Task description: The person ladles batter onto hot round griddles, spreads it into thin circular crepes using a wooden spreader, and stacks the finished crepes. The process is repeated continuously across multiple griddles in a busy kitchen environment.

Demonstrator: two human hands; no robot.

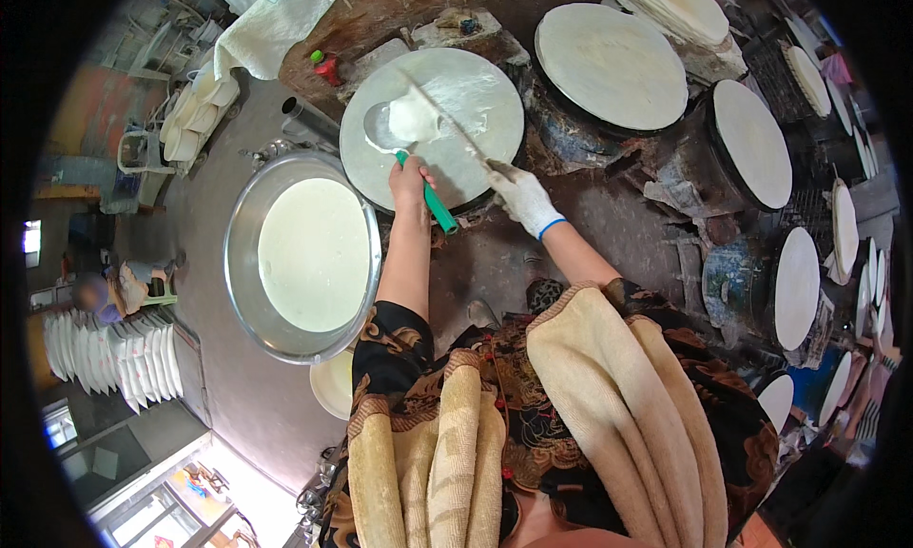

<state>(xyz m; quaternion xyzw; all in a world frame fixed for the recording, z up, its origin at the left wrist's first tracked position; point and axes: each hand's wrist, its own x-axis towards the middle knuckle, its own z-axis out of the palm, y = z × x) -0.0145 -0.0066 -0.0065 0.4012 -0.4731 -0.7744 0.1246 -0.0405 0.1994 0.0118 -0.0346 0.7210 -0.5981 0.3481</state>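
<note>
My left hand grips the green handle of a metal ladle, whose bowl is over a round griddle, near its left side. White batter lies beside the bowl and spreads thinly towards the upper right. In a white knit glove, my right hand holds a long thin scraper or stick slanting across the griddle, its far end near the top rim. To the left of my left forearm stands a large metal basin of pale batter.
More round griddles on drum-like stoves curve away along the right. A red bottle with a green cap and a white towel are beyond the griddle. At the far left a seated person is near stacked white sacks.
</note>
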